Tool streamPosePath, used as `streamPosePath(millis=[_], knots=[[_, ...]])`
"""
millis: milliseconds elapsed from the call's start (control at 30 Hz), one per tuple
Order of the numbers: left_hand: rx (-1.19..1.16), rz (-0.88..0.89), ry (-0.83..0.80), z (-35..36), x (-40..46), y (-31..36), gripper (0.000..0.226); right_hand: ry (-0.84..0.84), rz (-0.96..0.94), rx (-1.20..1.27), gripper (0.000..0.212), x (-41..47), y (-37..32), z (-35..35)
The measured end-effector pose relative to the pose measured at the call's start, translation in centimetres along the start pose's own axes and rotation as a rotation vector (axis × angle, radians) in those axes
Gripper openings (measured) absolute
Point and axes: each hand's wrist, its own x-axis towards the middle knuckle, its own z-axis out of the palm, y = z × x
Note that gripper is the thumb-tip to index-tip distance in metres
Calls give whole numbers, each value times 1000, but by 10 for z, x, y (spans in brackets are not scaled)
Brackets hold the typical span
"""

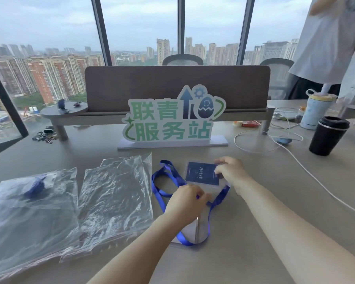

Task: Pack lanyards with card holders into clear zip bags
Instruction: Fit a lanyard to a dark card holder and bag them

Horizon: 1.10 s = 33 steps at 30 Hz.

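Head view. Both forearms are reaching forward from the near edge of the bench (254, 253), converging toward its middle. The right hand (232, 173) is lying knuckles up, its fingers (220, 160) curling over the right edge of the card holder (202, 174) and pinching it; the holder, carrying a dark blue card, is lying flat near the bench's middle. The left hand (186, 201) is sitting just nearer, back up, wrist bent slightly, with its fingers (202, 196) closing narrowly on the blue lanyard (164, 181) below the holder. The lanyard is looping out to the left of the holder and trailing back toward the near edge, where it is crossing a pale flat item that cannot be identified. Left of the hands, a clear bag (115, 197) is lying flat and crumpled; further toward the left edge, a second bag (29, 212) is holding something blue. A standing sign (172, 117) is facing the viewer behind the holder. Toward the right edge, a black cup (328, 136) and a white cable (307, 171) are resting on the bench.
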Motion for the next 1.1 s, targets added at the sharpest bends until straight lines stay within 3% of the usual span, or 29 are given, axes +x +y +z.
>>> streamPosePath(millis=[67, 167, 233, 300, 367, 500, 533, 633, 700, 800, 900, 967, 1033, 1100], knots=[[-175, -36, -25, -3, 1, 9, 42, 50, 25, 283, 12, -11, -15, -8], [-506, -2, -120, -5, 1, 26, 54, -56, 42, 612, 9, -36, -43, -20], [-555, 81, -100, -6, -1, 38, 45, -130, 3, 708, 6, -53, -62, -28], [-581, 139, -74, -10, -6, 49, 26, -173, -74, 774, 18, -67, -77, -37], [-636, 185, -50, -17, -14, 58, 22, -130, -193, 749, 11, -77, -92, -47], [-581, 260, 41, -48, -31, 64, 24, 270, -612, 103, 9, -81, -113, -77], [-555, 274, 83, -60, -34, 65, 24, 305, -682, -78, 11, -80, -115, -84], [-506, 341, 205, -104, -42, 70, 25, 195, -718, -553, 15, -86, -115, -97], [-466, 380, 256, -131, -44, 74, 23, -40, -686, -630, 13, -97, -113, -99], [-502, 380, 299, -154, -43, 76, 23, -410, -672, -373, 9, -114, -112, -99], [-670, 361, 213, -156, -47, 74, 26, -562, -699, -9, 39, -119, -114, -99], [-689, 333, 166, -148, -53, 72, 38, -624, -744, 178, 31, -123, -117, -95], [-659, 270, 135, -134, -58, 69, 42, -551, -766, 281, 16, -127, -123, -88], [-638, 265, 82, -120, -62, 68, 32, -341, -778, 215, 18, -126, -129, -82]])
